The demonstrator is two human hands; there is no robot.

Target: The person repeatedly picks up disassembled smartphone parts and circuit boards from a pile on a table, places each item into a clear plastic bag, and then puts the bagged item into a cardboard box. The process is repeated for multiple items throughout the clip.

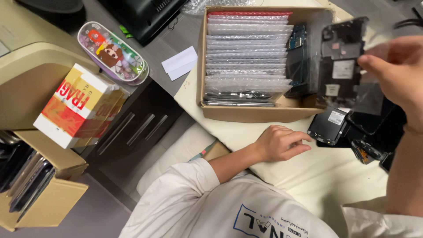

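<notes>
Over the worktop [246,136] our right hand [398,72] pinches a bagged screen [343,66] above the box [251,112]; left hand [280,143] rests empty, fingers curled.

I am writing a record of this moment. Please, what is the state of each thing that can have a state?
Cardboard box: open, packed with a row of bubble-wrapped parts.
Clear bag with phone frame: lifted above the box, pinched by right hand.
Left hand: empty, resting on the cream cushion.
Pencil case: closed, lying flat.
Black module: lying loose on the cushion.
</notes>
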